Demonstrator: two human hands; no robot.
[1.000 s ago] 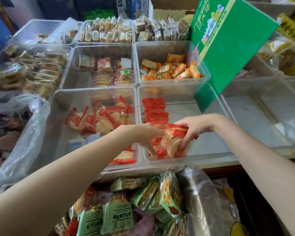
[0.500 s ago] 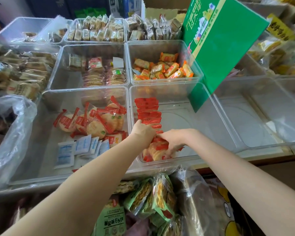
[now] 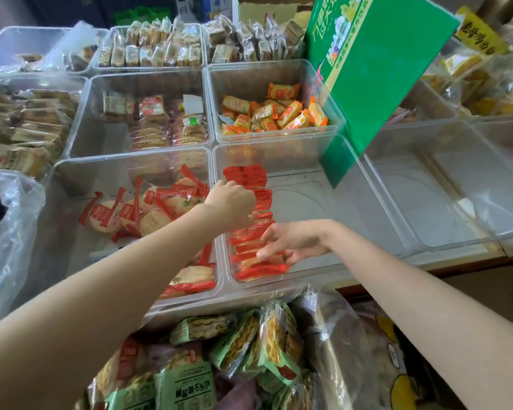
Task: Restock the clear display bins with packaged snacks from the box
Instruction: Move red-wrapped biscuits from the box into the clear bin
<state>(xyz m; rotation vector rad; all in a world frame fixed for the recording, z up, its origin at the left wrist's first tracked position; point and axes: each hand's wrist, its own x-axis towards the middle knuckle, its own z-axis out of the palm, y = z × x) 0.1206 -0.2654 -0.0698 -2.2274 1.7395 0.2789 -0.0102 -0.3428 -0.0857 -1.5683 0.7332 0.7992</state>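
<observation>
1. While the green box [image 3: 376, 69] is propped at the back, the clear bin [image 3: 323, 184] on the counter is being filled.
2. A row of red-wrapped snack packs [image 3: 249, 226] is aligned along its left wall.
3. The left hand [image 3: 230, 202] is curled against the row; whether anything is gripped cannot be told.
4. The right hand [image 3: 290, 241] is spread, pressing the nearest packs. More packs are probably required next.

Both hands in clear bin [image 3: 323, 184]: left hand [image 3: 231, 202] curled on the row of red snack packs [image 3: 249, 184]; right hand [image 3: 290, 242] fingers spread, touching the near packs.
</observation>
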